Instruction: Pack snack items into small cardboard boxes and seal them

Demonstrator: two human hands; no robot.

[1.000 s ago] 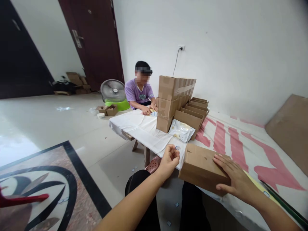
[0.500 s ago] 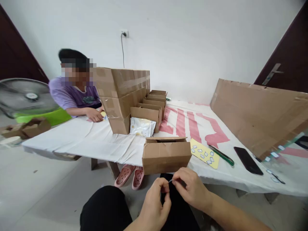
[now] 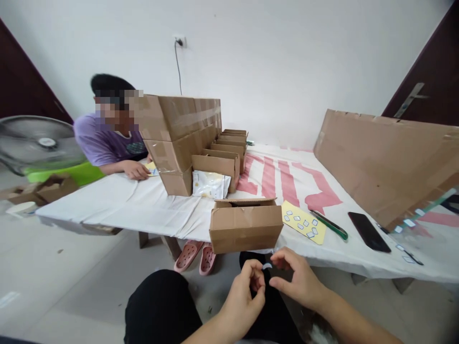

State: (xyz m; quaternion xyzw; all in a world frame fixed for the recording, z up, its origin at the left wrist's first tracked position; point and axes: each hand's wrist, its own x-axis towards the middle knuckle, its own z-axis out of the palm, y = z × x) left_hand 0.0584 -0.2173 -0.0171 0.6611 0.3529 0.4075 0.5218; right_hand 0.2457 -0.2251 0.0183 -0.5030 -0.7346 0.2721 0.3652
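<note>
Above my lap, my left hand (image 3: pixel 245 294) and my right hand (image 3: pixel 297 279) meet, both pinched on a tiny pale sticker (image 3: pixel 267 266) held between their fingertips. Just beyond them a small brown cardboard box (image 3: pixel 245 225) stands at the near edge of the low table (image 3: pixel 118 205), its top flaps partly open. To its right lies a yellow sheet (image 3: pixel 303 222) carrying several small stickers.
Another person in a purple shirt (image 3: pixel 107 141) sits at the far left of the table beside stacked taped cartons (image 3: pixel 179 136). A white pouch (image 3: pixel 210 184), a green-handled tool (image 3: pixel 329 224), a black phone (image 3: pixel 368 231) and a large cardboard sheet (image 3: pixel 387 160) are on the table. Pink slippers (image 3: pixel 195 255) lie underneath.
My head turned from the left towards the table. My right hand left the box top and joined my left hand above my lap, both now pinching the small sticker.
</note>
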